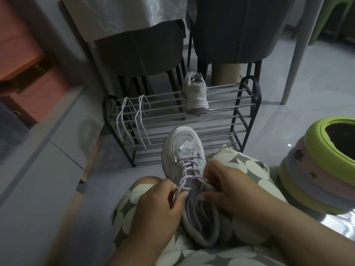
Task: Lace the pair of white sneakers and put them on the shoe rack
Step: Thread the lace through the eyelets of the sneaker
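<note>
Sneaker (194, 192) heel (lap-side) behind hands

The room is dim. A pale glossy tile floor (288, 120) catches faint reflections. Two dark chairs (142, 52) stand side by side at a table draped in a light cloth (123, 14). At left sits a pink cabinet (21, 60); at right, stacked green stools (326, 166).

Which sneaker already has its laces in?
The sneaker on the person's lap: laces criss-cross it. The sneaker on the rack looks unlaced.
</note>
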`<move>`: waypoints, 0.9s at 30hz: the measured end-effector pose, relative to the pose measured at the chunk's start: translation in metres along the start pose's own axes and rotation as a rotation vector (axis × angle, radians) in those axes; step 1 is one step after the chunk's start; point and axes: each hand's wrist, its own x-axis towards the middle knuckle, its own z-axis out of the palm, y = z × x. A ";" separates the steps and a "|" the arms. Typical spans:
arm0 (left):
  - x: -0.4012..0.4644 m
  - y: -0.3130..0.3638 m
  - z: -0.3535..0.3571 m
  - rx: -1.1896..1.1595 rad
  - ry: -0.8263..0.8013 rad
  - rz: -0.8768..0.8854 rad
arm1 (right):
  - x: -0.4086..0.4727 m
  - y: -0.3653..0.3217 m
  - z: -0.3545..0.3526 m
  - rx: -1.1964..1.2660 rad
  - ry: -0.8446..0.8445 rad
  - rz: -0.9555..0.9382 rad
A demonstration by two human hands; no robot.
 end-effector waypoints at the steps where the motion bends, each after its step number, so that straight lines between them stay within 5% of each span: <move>1: 0.000 0.000 -0.001 -0.009 0.006 -0.004 | 0.000 -0.001 -0.001 -0.020 0.016 -0.013; 9: 0.012 0.007 -0.005 -0.196 -0.060 -0.061 | 0.013 -0.002 -0.009 0.091 0.025 0.005; 16: 0.030 0.008 0.002 -0.447 -0.215 -0.151 | 0.032 0.009 -0.012 0.270 -0.204 0.028; 22: 0.035 -0.001 0.004 -0.877 -0.253 -0.318 | 0.048 0.021 -0.007 1.011 -0.269 0.166; 27: 0.040 -0.007 0.009 -0.964 -0.237 -0.302 | 0.053 0.038 0.007 1.267 -0.271 0.102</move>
